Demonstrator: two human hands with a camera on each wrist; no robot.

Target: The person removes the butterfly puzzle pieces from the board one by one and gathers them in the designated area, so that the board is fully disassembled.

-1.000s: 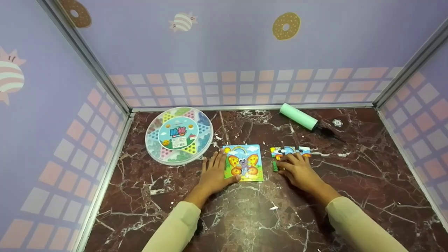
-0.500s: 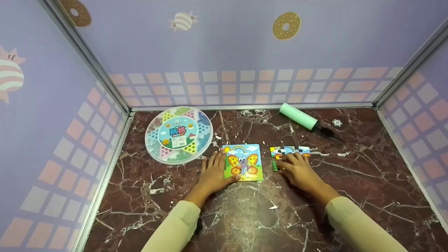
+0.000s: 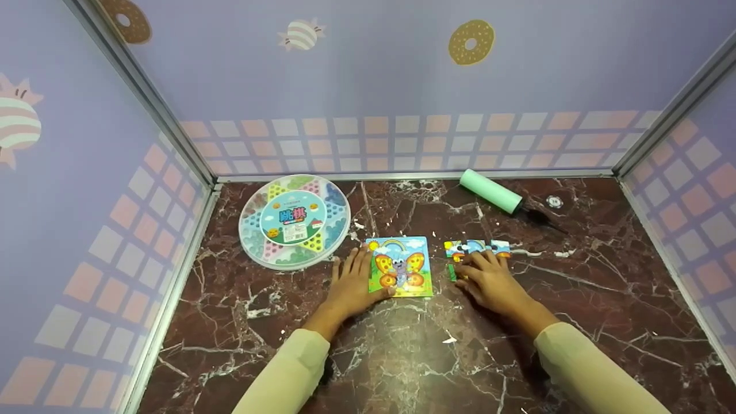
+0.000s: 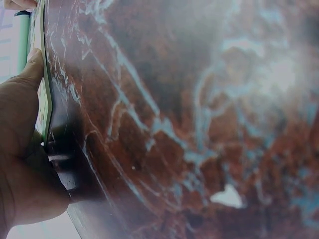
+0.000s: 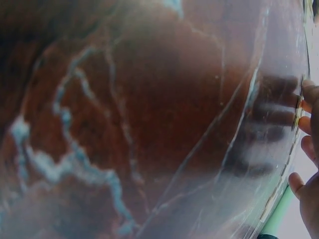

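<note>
My left hand (image 3: 349, 287) rests at the left side of a square butterfly picture puzzle (image 3: 414, 247), fingers straight along its edge and thumb on its lower edge. In the left wrist view the board (image 4: 46, 107) appears edge-on beside the thumb. To its right, my right hand (image 3: 491, 282) lies with fingertips on a group of loose jigsaw pieces, its fingers lightly bent. A row of sky-coloured jigsaw pieces (image 3: 476, 246) shows beyond the fingers, and a green piece (image 3: 451, 273) peeks out at the fingertips. Other pieces are partly hidden under this hand.
A round Chinese checkers set (image 3: 293, 223) lies at the back left. A mint-green hand pump (image 3: 491, 191) with a black end rests at the back right, near a small round chip (image 3: 554, 202). Purple patterned walls enclose the dark marbled table (image 3: 414, 356).
</note>
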